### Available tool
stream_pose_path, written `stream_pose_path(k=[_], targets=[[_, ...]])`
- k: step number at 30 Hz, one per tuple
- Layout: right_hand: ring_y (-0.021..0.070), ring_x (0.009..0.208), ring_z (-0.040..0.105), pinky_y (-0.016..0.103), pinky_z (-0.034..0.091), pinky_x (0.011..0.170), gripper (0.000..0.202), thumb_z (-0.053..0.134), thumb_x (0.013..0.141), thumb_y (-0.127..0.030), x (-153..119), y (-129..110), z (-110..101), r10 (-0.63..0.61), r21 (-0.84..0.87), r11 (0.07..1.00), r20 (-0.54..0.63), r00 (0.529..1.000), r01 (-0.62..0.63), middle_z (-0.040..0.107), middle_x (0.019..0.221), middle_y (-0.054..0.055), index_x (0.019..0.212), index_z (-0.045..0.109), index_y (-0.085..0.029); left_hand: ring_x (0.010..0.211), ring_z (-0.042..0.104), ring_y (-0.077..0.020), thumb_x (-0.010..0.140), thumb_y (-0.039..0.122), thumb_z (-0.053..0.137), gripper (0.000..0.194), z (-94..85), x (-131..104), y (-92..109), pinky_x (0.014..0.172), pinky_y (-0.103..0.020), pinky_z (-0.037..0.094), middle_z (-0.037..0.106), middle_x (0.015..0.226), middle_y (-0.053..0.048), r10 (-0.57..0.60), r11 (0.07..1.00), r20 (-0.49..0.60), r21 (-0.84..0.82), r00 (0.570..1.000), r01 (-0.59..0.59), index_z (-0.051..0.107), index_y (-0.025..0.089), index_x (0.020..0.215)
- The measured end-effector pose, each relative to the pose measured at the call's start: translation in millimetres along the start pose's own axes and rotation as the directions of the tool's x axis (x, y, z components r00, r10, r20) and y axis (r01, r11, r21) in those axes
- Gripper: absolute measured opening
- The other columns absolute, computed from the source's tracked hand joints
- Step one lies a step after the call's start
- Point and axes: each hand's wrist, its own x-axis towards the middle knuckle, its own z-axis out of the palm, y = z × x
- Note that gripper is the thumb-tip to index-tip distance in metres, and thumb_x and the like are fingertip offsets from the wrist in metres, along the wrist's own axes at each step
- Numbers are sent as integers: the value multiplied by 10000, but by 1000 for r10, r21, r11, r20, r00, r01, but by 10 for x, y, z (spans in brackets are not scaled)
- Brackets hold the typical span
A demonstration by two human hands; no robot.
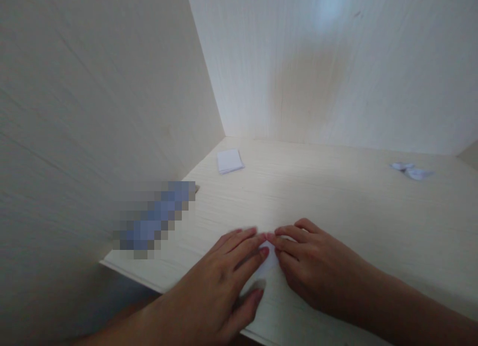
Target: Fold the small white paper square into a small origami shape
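Observation:
A small piece of white folded paper [269, 260] lies on the table under my fingers, mostly covered by them. My left hand [233, 266] rests over its left side, fingers stretched forward and thumb apart, near the table's front edge. From the right, my right hand [308, 261] has its fingers bent down, with the tips pressed together at the paper's right edge. The two index fingertips meet at the top of the paper. Most of the paper's shape is hidden, so its folds cannot be made out.
A stack of white paper squares [229, 161] lies near the back left corner of the pale table [336, 196]. A folded white paper shape [413, 171] sits at the back right. A blurred blue object [159, 216] lies along the left wall. Panels [261, 62] enclose the back and left.

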Motion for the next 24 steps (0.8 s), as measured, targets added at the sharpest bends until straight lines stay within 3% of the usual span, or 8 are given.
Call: stream_pose_path(k=[4,9,15,19,24], targets=[[286,1005,614,465,455,877,129,555,946,-170,-22,-61,-43,-11,-96,995,31,999,14,711,1030,144,1014,655,-126,1433,393,-308,929,298,591,635,-22,-24,-49,1201,-562,305,473,1516,-135,25,1000,0,-10,1000,-25,376,175,1513],[290,1158,571,510,390,1027,364,515,948,-195,-10,-178,-101,26,-57,998,30,999,-25,651,1251,179,1298,525,-96,1414,426,-306,908,354,615,608,-76,17,-52,1228,-564,229,526,1469,-150,38,997,-1,-61,999,-38,450,153,1457],[278,1221,549,597,95,1206,473,539,875,-190,3,-171,-128,81,31,996,70,994,-83,649,1288,159,1341,504,-115,1372,483,-286,890,384,630,556,-150,83,-39,1246,-547,183,595,1393,-135,76,986,-36,-149,997,-80,527,163,1389],[293,1272,511,624,-22,1205,608,534,863,-236,-174,-160,-157,148,64,986,63,987,-152,609,1360,158,1446,426,-104,1370,485,-304,908,427,601,598,-145,74,-60,1245,-549,169,574,1415,-169,98,988,-41,-117,994,-102,512,124,1416],[280,1264,507,632,-6,1195,625,513,879,-217,-439,-194,-238,257,52,964,83,963,-262,637,1308,142,1489,394,-150,1352,503,-314,919,473,584,591,-117,51,-74,1225,-581,183,567,1415,-191,112,990,-40,-77,993,-115,538,121,1391]])
